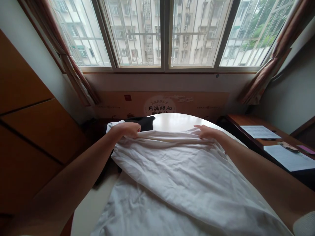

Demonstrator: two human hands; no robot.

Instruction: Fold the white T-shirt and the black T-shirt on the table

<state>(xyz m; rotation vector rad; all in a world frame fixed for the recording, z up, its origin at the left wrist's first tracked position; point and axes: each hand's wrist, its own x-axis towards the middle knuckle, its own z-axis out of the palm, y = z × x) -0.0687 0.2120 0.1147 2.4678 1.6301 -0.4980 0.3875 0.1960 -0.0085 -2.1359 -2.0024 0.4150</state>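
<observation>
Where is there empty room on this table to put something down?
A bare patch of table lies past the white cloth, from the right hand up to the cardboard box under the window. A bare strip also runs along the cloth's near left edge. By the left hand it is crowded: a black garment lies there.

2 bare forearms, with a white sleeve on the right.

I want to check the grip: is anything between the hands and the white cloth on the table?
Nothing visible. The left hand grips the far edge of the crumpled white cloth sheet directly, and the right hand rests on it.
</observation>
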